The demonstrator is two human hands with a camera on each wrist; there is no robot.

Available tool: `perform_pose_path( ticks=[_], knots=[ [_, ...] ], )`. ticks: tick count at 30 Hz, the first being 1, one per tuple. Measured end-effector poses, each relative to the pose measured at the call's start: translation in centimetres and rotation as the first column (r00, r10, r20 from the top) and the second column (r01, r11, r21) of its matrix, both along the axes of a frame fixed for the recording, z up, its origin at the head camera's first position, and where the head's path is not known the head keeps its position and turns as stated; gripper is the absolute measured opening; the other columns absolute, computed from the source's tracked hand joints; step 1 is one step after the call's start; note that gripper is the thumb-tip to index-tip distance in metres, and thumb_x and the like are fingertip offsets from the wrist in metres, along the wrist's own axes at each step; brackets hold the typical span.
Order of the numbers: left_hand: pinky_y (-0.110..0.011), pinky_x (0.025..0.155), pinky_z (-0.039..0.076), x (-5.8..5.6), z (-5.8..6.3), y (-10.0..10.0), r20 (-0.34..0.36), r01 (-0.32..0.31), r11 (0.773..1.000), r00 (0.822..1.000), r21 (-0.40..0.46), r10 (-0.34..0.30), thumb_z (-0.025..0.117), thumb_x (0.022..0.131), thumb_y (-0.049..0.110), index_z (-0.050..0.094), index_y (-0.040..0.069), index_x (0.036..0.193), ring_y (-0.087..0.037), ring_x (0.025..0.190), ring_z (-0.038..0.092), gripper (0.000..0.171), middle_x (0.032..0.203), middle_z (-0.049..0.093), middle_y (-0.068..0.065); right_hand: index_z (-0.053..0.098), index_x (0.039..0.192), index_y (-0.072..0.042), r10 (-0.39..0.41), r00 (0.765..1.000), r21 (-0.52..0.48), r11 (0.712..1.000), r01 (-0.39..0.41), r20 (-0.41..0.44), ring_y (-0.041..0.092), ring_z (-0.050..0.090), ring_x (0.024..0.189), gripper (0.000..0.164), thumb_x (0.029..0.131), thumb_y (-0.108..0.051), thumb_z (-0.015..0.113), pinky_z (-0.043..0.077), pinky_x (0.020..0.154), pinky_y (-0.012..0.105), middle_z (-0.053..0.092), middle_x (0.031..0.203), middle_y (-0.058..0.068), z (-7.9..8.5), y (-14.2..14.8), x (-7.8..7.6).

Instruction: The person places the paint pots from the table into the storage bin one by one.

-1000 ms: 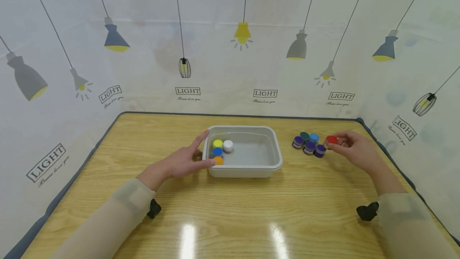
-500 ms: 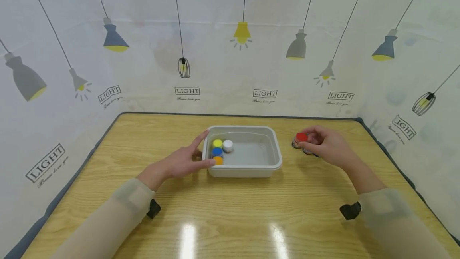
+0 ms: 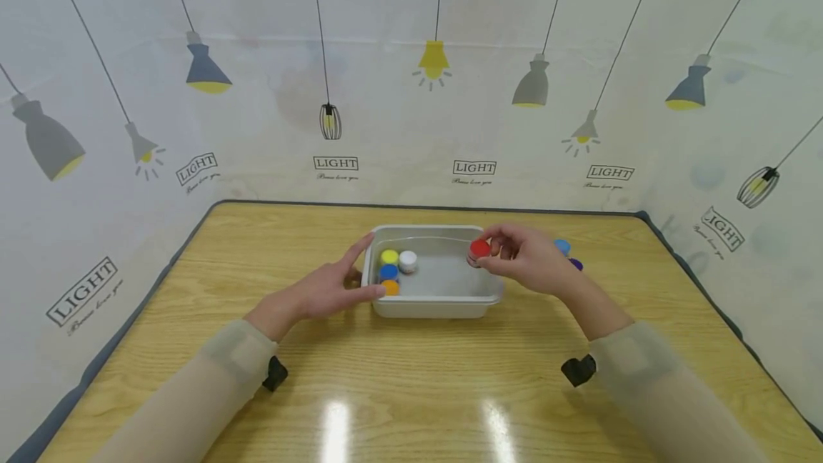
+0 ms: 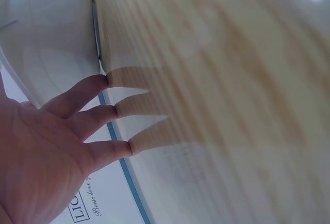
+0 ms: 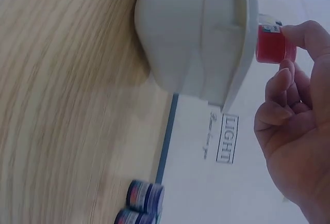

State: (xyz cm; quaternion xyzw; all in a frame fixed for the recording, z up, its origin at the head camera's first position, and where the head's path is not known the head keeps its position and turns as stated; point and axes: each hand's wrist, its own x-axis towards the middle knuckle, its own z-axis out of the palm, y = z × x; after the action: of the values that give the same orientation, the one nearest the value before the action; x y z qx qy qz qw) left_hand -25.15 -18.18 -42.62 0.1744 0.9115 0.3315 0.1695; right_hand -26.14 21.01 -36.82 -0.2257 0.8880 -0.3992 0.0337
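My right hand (image 3: 534,263) pinches a small paint jar with a red lid (image 3: 479,249) between thumb and fingertips, over the right end of a light grey plastic tub (image 3: 431,309). In the right wrist view, the red jar (image 5: 270,46) shows just past the tub's rim, its label partly visible. My left hand (image 3: 328,291) spreads across the tub's left end, forefinger at the back corner and thumb along the front rim. Its other fingers (image 4: 105,154) are stretched out beside the tub. Inside on the left sit jars with yellow (image 3: 388,256), white (image 3: 408,259), blue (image 3: 388,271) and orange (image 3: 390,287) lids.
Right of the tub, several more jars stand on the wooden table (image 3: 398,377), mostly behind my right hand; a light blue lid (image 3: 562,246) and a purple one (image 3: 576,264) show. A patterned backdrop (image 3: 386,106) rises along the table's back and sides.
My right hand has carried the red-lidded jar leftward, from beside the other jars, past them and over the tub. The left hand and the tub have stayed put.
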Motion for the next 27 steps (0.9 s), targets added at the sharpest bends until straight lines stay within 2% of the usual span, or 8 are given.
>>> perform_pose_path(
  ticks=[9,16,22,27],
  knots=[
    [-0.059,0.11,0.053,0.1,0.0,0.2,0.001,-0.015,1.0,1.0,-0.007,0.015,0.06,0.096,0.083,-0.009,0.054,0.172,-0.039,0.138,0.065,0.107,0.159,0.062,-0.016,0.073,0.129,-0.01,0.064,0.998,0.013,0.998,-0.064,0.018,0.023,0.056,0.083,0.034,0.097,-0.017,0.083,0.047,0.067,0.027,0.066,0.098,0.005,-0.5,-3.9,-0.7],
    [-0.062,0.111,0.052,0.0,0.1,0.1,-0.001,-0.005,1.0,1.0,-0.013,0.005,0.059,0.096,0.083,-0.009,0.052,0.173,-0.042,0.14,0.064,0.107,0.159,0.062,-0.018,0.075,0.126,-0.014,0.091,0.996,0.059,0.994,-0.092,0.016,0.021,0.059,0.083,0.031,0.097,-0.021,0.083,0.049,0.071,0.027,0.069,0.099,0.002,-1.1,-6.3,-1.6],
    [-0.065,0.113,0.051,-0.1,0.1,0.0,-0.001,0.005,1.0,1.0,-0.011,-0.005,0.059,0.098,0.082,-0.008,0.05,0.174,-0.045,0.143,0.061,0.107,0.161,0.06,-0.02,0.075,0.124,-0.015,0.108,0.992,0.058,0.992,-0.111,0.058,0.02,0.059,0.086,0.029,0.098,-0.024,0.084,0.051,0.076,0.029,0.07,0.099,0.002,-2.0,-7.9,-2.4],
    [-0.063,0.111,0.053,-0.1,0.1,0.0,-0.005,0.007,1.0,1.0,-0.007,-0.008,0.059,0.098,0.082,-0.007,0.049,0.174,-0.042,0.14,0.064,0.106,0.16,0.06,-0.019,0.076,0.123,-0.017,0.095,0.992,0.064,0.993,-0.101,0.084,0.02,0.06,0.089,0.028,0.098,-0.027,0.084,0.051,0.08,0.031,0.07,0.101,0.001,-2.5,-9.2,-2.9]
  ],
)
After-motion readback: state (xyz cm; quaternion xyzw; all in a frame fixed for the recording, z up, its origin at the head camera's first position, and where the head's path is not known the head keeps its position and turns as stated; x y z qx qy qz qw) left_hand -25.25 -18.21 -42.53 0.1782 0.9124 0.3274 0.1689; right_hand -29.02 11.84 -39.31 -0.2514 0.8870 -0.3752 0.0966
